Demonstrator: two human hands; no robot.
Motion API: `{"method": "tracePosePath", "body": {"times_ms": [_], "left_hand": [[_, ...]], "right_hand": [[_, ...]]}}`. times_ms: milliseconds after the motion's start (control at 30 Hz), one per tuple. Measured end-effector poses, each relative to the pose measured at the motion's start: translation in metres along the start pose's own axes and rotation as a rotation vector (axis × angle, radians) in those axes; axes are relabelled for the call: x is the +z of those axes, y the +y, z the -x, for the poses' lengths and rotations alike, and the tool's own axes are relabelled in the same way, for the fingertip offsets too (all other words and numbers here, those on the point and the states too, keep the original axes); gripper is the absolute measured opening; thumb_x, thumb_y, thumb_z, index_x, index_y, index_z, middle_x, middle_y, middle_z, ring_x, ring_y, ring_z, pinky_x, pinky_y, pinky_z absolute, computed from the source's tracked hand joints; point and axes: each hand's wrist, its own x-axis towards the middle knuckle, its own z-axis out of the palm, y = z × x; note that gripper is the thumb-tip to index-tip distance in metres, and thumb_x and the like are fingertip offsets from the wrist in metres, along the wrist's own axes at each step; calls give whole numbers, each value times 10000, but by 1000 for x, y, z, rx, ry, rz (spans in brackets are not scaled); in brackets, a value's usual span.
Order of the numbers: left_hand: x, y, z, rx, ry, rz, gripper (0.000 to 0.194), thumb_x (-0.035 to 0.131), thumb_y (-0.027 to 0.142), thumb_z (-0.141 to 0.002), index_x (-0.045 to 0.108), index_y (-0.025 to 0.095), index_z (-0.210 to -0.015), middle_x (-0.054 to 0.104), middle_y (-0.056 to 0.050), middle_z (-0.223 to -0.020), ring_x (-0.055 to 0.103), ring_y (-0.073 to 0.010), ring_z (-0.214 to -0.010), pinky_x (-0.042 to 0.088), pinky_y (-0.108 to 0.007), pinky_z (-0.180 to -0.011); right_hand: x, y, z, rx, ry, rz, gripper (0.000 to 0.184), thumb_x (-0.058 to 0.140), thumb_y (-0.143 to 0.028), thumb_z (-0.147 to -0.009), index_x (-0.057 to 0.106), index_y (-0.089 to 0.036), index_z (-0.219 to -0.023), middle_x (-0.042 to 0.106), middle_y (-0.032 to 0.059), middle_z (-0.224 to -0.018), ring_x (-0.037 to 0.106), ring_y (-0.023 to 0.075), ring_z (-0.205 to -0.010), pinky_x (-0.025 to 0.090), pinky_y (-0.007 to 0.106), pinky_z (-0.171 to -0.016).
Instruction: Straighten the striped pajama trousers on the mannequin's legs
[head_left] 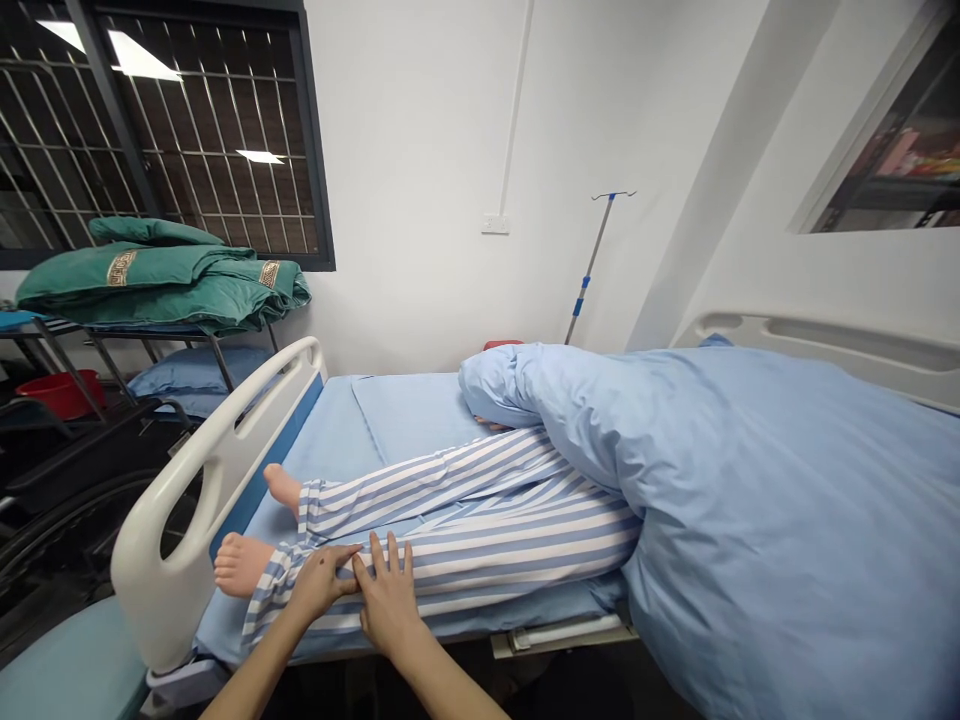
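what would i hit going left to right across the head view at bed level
wheelchair → white bed footboard → manikin's bare foot → left hand → right hand → blue-striped pyjama trousers → light blue quilt

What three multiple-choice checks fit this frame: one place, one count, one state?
1. Where do the left hand and right hand rest?
A) white plastic footboard
B) blue-and-white striped trouser leg
C) drip stand

2. How many bare feet show?
A) two
B) three
C) one

3. What state is the light-blue duvet in?
A) folded on the rack
B) spread over the feet
C) heaped across the bed

1 B: the fingers lie on it.
2 A: both stick out of the cuffs.
3 C: both legs run under the bulky heap.
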Motion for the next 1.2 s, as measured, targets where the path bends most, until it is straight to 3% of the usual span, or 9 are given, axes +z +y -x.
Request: {"method": "tracePosePath", "body": {"times_ms": [367, 833, 933, 1033, 1200], "left_hand": [[-4, 5, 0, -19, -14, 6, 550, 615, 439, -641, 587, 233, -1151, 622, -54, -1144, 535, -233, -1070, 373, -332, -935], [4, -5, -6, -77, -30, 45, 549, 653, 343, -600, 581, 246, -1135, 600, -27, -1172, 513, -224, -1104, 368, -334, -964], [2, -7, -5, -28, -18, 110, 620, 690, 352, -561, 562, 242, -1157, 573, -44, -1206, 491, -235, -1130, 365, -345, -983], [-4, -7, -1, 44, 68, 149, 695, 716, 401, -540, 533, 245, -1193, 545, -58, -1236, 458, -250, -1161, 348, -381, -1008], [-19, -5, 8, 129, 131, 79, 661, 692, 444, -576, 527, 263, -1190, 541, -56, -1227, 427, -257, -1183, 318, -428, -1030]], "right_hand": [[1, 0, -8, 10, -31, 36, 578, 417, -407, -818, 295, -248, -1360, 106, 82, -1489, 72, 332, -1345, 81, 593, -1039], [-2, -3, -12, -33, -1, 42, 536, 392, -360, -824, 366, -175, -1326, 133, 99, -1482, 73, 315, -1346, 116, 557, -1055], [-2, -3, -13, -43, -13, 80, 557, 397, -389, -821, 365, -161, -1328, 98, 96, -1489, 54, 304, -1350, 120, 544, -1060], [-2, -3, -12, -48, -8, 89, 584, 430, -414, -799, 372, -162, -1324, 79, 88, -1492, 35, 308, -1350, 115, 545, -1060], [-3, -3, -12, -59, 23, 57, 545, 415, -388, -815, 391, -163, -1312, 126, 99, -1484, 51, 313, -1347, 113, 557, -1053]]}}
